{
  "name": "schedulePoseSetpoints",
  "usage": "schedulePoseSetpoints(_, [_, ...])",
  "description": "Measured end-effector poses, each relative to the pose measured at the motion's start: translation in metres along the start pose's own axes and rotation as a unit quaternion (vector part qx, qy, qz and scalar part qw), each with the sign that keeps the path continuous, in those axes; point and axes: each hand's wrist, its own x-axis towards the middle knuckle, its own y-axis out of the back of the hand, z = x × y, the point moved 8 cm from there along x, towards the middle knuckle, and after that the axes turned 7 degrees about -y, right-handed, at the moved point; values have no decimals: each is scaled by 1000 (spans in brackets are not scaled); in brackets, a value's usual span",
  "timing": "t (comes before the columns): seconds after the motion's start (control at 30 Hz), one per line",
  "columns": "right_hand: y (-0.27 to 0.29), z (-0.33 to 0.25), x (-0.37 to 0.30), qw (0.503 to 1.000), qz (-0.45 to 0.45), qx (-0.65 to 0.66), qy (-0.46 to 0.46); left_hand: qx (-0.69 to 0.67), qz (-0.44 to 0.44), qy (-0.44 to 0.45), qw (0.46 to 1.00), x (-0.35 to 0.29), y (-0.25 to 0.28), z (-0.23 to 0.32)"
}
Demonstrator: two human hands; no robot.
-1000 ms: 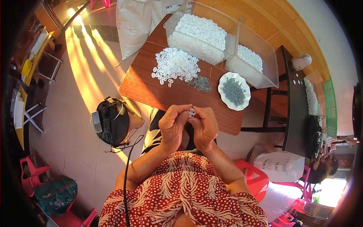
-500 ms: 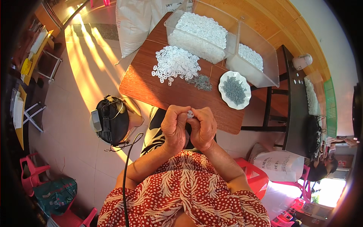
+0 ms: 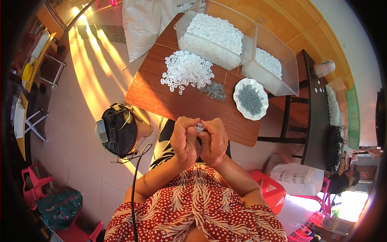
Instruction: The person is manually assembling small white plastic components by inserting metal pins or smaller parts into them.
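Just off the near edge of the brown table, my left hand and my right hand meet fingertip to fingertip. Between them they pinch one small white oval plastic piece with holes in it; finer detail on it is too small to read. Beyond them, a loose heap of similar white pieces lies on the tabletop. Next to the heap is a small pile of thin grey parts. A white scalloped plate to the right carries more grey parts.
Two clear plastic bins full of white pieces stand at the table's far side. A dark side table is on the right, a red stool near my right elbow. A black bag sits at the left, with a cable beside my left arm.
Both hands have come slightly nearer to me, and the white piece between the fingertips is turned a little differently. The heaps, plate and bins stay as they were.
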Motion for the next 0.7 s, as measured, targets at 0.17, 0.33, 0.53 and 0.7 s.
schedulePoseSetpoints(0.17, [-1,-2,2,1000,25,5,4,23,-17,0,1000,1,-1,0])
schedulePoseSetpoints(0.33, [-4,7,0,1000,14,0,1,23,0,2,1000,-2,-2,-9])
schedulePoseSetpoints(0.53, [-10,20,-1,1000,0,-20,5,70,10,-46,996,2,-3,-17])
schedulePoseSetpoints(0.7, [-7,29,8,1000,17,-10,-16,65,-1,31,997,6,-9,-30])
